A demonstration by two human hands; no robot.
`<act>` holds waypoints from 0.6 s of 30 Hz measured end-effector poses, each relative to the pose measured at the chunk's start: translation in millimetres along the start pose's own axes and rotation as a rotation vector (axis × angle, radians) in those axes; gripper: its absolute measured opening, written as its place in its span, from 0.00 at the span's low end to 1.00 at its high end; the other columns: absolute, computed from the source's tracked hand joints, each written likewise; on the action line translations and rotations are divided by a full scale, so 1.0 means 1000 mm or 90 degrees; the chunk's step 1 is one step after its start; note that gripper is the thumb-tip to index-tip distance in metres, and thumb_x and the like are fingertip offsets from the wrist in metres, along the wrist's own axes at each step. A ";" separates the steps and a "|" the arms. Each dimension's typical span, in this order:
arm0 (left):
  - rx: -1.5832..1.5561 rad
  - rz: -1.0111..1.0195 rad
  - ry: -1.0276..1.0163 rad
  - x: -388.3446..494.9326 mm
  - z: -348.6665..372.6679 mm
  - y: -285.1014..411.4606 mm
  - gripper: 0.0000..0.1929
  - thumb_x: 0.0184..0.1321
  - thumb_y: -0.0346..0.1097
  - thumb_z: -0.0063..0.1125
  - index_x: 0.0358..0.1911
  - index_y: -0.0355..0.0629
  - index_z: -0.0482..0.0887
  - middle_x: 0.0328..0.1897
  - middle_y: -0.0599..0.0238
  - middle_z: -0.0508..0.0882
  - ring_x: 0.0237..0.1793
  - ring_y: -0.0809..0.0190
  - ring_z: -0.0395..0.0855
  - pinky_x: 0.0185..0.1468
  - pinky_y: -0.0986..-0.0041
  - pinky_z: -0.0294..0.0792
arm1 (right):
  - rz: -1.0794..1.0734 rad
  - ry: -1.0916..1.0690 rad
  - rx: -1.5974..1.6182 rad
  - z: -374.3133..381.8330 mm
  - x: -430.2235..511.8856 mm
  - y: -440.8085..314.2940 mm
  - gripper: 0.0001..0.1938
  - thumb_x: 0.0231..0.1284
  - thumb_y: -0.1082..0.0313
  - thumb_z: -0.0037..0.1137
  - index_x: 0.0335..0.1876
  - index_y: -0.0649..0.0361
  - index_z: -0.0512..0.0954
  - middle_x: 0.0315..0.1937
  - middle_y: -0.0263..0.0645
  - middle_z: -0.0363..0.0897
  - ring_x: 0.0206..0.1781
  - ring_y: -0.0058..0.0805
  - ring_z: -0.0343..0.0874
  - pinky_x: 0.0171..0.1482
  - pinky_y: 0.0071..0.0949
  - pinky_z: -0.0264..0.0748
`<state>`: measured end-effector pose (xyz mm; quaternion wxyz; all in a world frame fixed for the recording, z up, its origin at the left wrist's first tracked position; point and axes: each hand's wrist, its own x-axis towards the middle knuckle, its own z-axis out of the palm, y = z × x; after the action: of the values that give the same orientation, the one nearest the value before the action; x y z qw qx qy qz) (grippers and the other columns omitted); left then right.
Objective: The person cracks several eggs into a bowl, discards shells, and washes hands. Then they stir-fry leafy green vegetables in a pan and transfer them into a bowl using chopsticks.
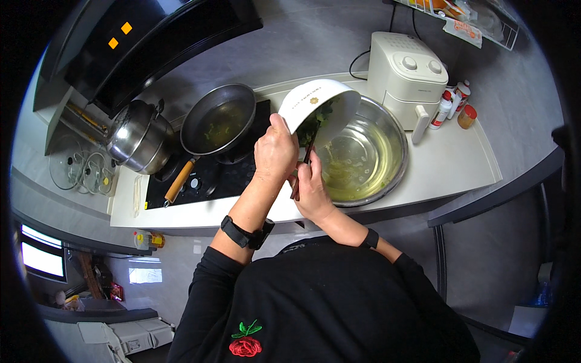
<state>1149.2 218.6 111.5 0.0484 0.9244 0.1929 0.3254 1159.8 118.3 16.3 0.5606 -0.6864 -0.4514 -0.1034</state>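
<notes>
My left hand [276, 147] grips the rim of a white bowl [302, 97], which is tilted steeply over a large stainless steel basin [404, 168]. Dark green leafy vegetables [310, 126] lie inside the bowl. In my right hand [313, 190] is a pair of dark chopsticks [309, 152], their tips reaching into the bowl against the greens. Yellowish-green liquid [347, 179] with small bits in it covers the bottom of the basin. Part of the basin is hidden behind the bowl and my hands.
Left of the bowl, a wok [222, 122] with a wooden handle [179, 181] holds some liquid on the black gas hob [213, 179]. A steel pot [136, 136] stands farther left. Behind the basin's right side are a white air fryer [406, 77] and several small bottles [442, 109].
</notes>
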 end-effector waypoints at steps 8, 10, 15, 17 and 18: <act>-0.002 -0.005 -0.010 -0.003 -0.004 -0.005 0.12 0.56 0.31 0.51 0.36 0.32 0.64 0.22 0.45 0.81 0.22 0.40 0.82 0.25 0.55 0.75 | -0.011 0.006 -0.007 0.007 0.000 -0.004 0.16 0.57 0.78 0.53 0.50 0.69 0.64 0.63 0.70 0.48 0.63 0.70 0.57 0.62 0.50 0.63; -0.007 -0.004 -0.009 -0.005 -0.004 -0.007 0.12 0.56 0.31 0.51 0.36 0.32 0.64 0.22 0.45 0.81 0.22 0.40 0.82 0.25 0.55 0.75 | -0.019 0.009 -0.011 0.008 -0.001 -0.005 0.16 0.56 0.78 0.53 0.49 0.69 0.65 0.63 0.70 0.48 0.63 0.70 0.57 0.62 0.50 0.63; -0.011 -0.015 -0.030 -0.008 -0.005 -0.011 0.12 0.56 0.31 0.50 0.36 0.32 0.63 0.22 0.44 0.81 0.23 0.40 0.82 0.26 0.55 0.75 | 0.003 -0.015 -0.027 0.009 -0.004 -0.007 0.16 0.56 0.77 0.54 0.49 0.69 0.65 0.63 0.69 0.49 0.62 0.69 0.58 0.61 0.49 0.63; -0.018 -0.018 -0.032 -0.009 -0.005 -0.011 0.12 0.56 0.31 0.50 0.36 0.32 0.63 0.22 0.44 0.81 0.23 0.40 0.82 0.26 0.55 0.75 | 0.005 -0.019 -0.019 0.008 -0.004 -0.009 0.16 0.56 0.77 0.54 0.49 0.69 0.65 0.62 0.69 0.49 0.62 0.69 0.59 0.61 0.49 0.64; -0.019 -0.021 -0.034 -0.010 -0.006 -0.012 0.12 0.56 0.31 0.50 0.36 0.32 0.63 0.22 0.44 0.81 0.23 0.40 0.82 0.26 0.54 0.75 | 0.007 -0.020 -0.015 0.009 -0.004 -0.010 0.16 0.56 0.77 0.54 0.49 0.69 0.65 0.62 0.69 0.50 0.61 0.69 0.59 0.60 0.49 0.64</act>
<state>1134.8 225.3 108.1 0.0729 0.9287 0.2015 0.3026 1147.5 123.4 17.6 0.5459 -0.6971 -0.4550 -0.0948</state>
